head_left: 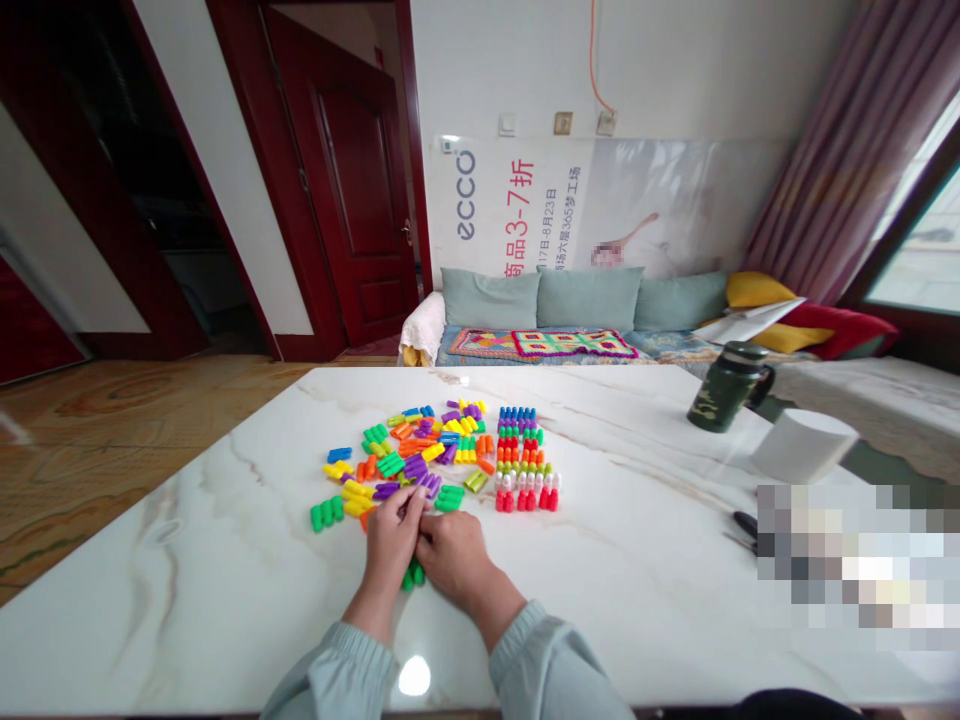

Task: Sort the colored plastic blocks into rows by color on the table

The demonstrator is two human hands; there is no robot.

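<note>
My left hand (pixel 393 528) and my right hand (pixel 454 556) meet over the near edge of a loose pile of small coloured plastic pieces (pixel 433 452), shaped like joined rounded pegs. Both are closed, fingertips together; whatever lies between them is hidden. Just beyond the left fingertips lies a purple piece (pixel 429 484). A green piece (pixel 412 575) shows partly below, between my wrists. Right of the pile, similar pieces stand in neat rows: blue (pixel 517 413) at the far end, then purple, green, red, orange, yellow-green, white and red (pixel 527 500) nearest me.
The white marbled table (pixel 247 590) carries a dark green camouflage mug (pixel 718 395), a white paper roll (pixel 802 445) and a black-handled object (pixel 745 523) on the right. Beside these is a pixelated patch. A sofa with grey-green cushions (pixel 590 298) stands beyond the table.
</note>
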